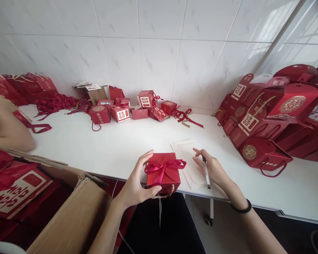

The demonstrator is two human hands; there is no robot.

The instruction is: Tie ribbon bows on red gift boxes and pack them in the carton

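A small red gift box (163, 183) with a ribbon bow on its lid and a twisted cord handle sits at the table's front edge. My left hand (139, 181) grips it from the left, thumb at the front and fingers behind. To its right, a pen (206, 173) with a black cap end is held in my right hand (211, 168), its lower end pointing down and the index finger stretched out. Under that hand lies a notepad (187, 150) with faint marks, partly covered by the hand and the box.
Red boxes (122, 114) and loose ribbon (187, 116) line the wall. At the right stands a tall pile of red gift boxes (270, 153). A cardboard carton (76, 208) of red boxes stands at the lower left. Another person's arm (12, 128) rests at the far left.
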